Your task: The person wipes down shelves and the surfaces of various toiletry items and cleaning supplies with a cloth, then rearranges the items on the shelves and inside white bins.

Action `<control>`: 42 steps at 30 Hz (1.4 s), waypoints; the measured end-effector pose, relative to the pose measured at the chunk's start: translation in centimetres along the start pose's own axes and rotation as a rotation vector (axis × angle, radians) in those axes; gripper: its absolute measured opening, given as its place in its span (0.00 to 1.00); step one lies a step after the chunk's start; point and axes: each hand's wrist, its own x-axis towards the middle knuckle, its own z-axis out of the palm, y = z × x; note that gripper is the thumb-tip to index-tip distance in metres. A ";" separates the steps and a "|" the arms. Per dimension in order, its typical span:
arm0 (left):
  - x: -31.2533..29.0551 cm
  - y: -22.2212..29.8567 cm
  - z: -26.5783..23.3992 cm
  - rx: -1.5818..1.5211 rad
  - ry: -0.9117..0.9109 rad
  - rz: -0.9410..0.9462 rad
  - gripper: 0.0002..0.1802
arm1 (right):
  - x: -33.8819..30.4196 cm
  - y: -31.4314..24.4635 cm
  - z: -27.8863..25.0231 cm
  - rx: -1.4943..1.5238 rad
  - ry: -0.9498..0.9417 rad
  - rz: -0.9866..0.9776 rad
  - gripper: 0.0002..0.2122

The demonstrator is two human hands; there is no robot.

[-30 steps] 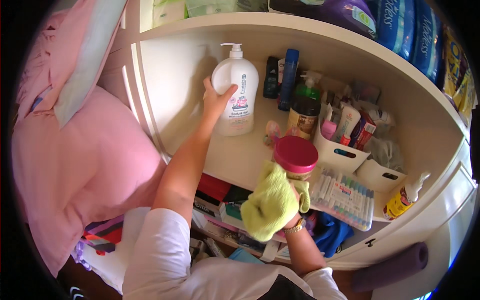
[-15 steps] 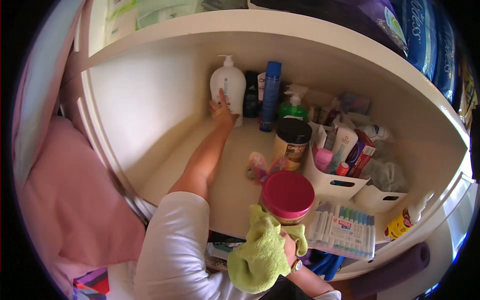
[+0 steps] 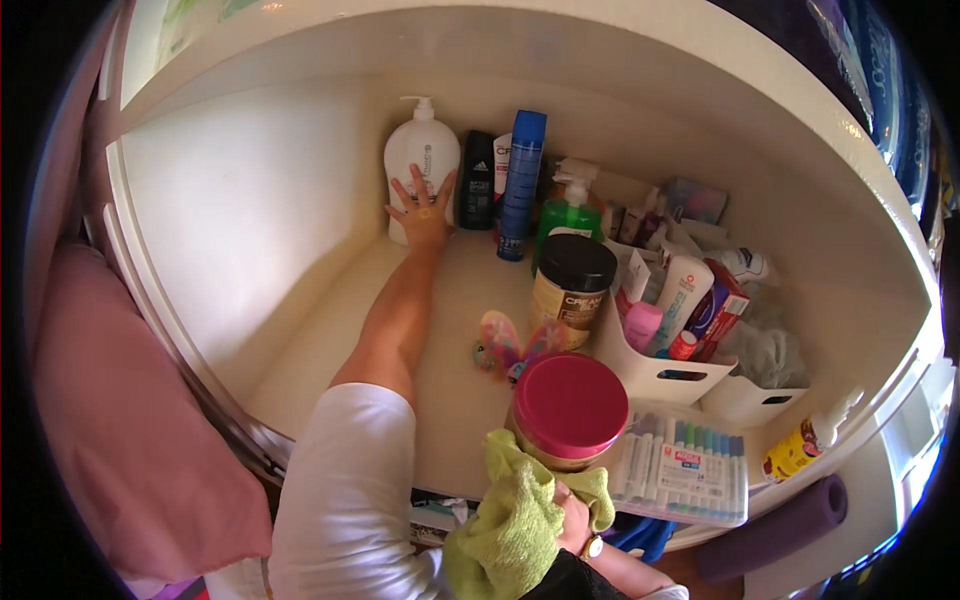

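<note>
My left hand (image 3: 423, 217) reaches deep into the cabinet, fingers spread flat against the front of a large white pump bottle (image 3: 422, 165). Beside that bottle stand a black bottle (image 3: 479, 180) and a tall blue spray can (image 3: 523, 185). Low in the view, my right hand (image 3: 573, 518) is closed on a lime-green cloth (image 3: 515, 520), which bunches out around its fingers. Just beyond the cloth sits a wide jar with a dark pink lid (image 3: 572, 408). A toy with colourful wings (image 3: 520, 345) lies on the shelf behind this jar.
A black-lidded jar (image 3: 575, 290) and a green pump bottle (image 3: 568, 215) stand right of centre. White bins (image 3: 655, 375) with tubes and boxes fill the right side. A marker case (image 3: 682, 468) and yellow bottle (image 3: 797, 450) are near the front. An upper shelf (image 3: 600, 35) overhangs.
My left hand's fingers have spread wider over the white pump bottle. The whole view has shifted a little. My right hand keeps its hold on the cloth beside the pink-lidded jar.
</note>
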 end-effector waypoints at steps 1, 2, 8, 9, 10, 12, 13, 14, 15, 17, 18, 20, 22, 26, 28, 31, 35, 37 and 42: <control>0.4 -0.3 0.9 -0.034 0.082 -0.021 0.56 | 0.3 -0.2 0.0 -0.005 0.007 -0.005 0.15; 0.4 -0.2 1.0 -0.072 0.157 -0.039 0.59 | 0.7 -0.3 0.0 -0.015 0.034 -0.028 0.15; -0.1 -0.4 0.3 -0.174 0.077 -0.101 0.57 | 0.8 0.3 -0.1 -0.029 0.044 -0.058 0.17; 0.3 -1.5 1.1 -0.161 0.078 -0.110 0.57 | 1.1 0.1 0.0 -0.018 0.056 -0.066 0.17; 1.0 -2.7 2.3 0.074 0.238 0.014 0.56 | 1.4 -0.3 0.1 -0.003 0.065 -0.069 0.17; 1.7 -2.4 2.8 0.294 0.399 0.153 0.55 | 2.1 -0.4 -0.1 0.015 0.085 -0.074 0.17; 1.9 -2.5 3.0 0.432 0.285 0.317 0.49 | 2.3 -0.4 -0.1 0.027 0.091 -0.082 0.17; 1.9 -1.8 2.8 0.555 0.165 0.487 0.44 | 2.3 -0.4 -0.3 0.027 0.093 -0.081 0.17; 1.9 -1.4 2.6 0.547 0.166 0.491 0.44 | 2.1 -0.4 -0.4 -0.024 0.072 -0.077 0.17; 1.6 -1.5 2.0 0.529 -0.048 0.403 0.38 | 1.9 -0.3 -0.4 -0.067 0.048 -0.073 0.17; 1.4 -1.6 1.9 0.532 -0.054 0.401 0.38 | 1.8 -0.2 -0.3 -0.079 0.062 -0.074 0.16; 1.5 -1.4 1.8 0.493 -0.022 0.429 0.33 | 1.6 -0.3 -0.4 -0.107 0.038 -0.064 0.16; 1.5 -2.1 2.1 0.462 0.015 0.414 0.32 | 1.0 -0.3 0.0 -0.112 0.010 -0.063 0.16; 0.7 -0.5 0.8 0.097 0.134 0.320 0.29 | 2.0 -0.3 0.0 -0.072 0.015 -0.064 0.17; 1.0 1.5 -1.7 -0.206 0.047 0.341 0.33 | 2.0 -0.3 -0.2 -0.086 0.028 -0.043 0.16; 0.7 4.1 -1.0 -0.831 -0.098 0.148 0.46 | 2.0 -0.5 -0.2 -0.077 0.046 -0.035 0.15; 0.6 6.5 3.1 -0.946 -0.153 0.064 0.53 | 2.9 -0.6 -0.1 -0.131 0.048 -0.083 0.16; 0.9 7.9 3.1 -1.029 -0.073 -0.035 0.49 | 3.3 -0.9 -0.2 -0.225 0.040 -0.139 0.17; 0.7 6.6 1.3 -1.024 -0.199 0.079 0.39 | 3.2 -0.3 -0.2 -0.255 0.086 -0.144 0.18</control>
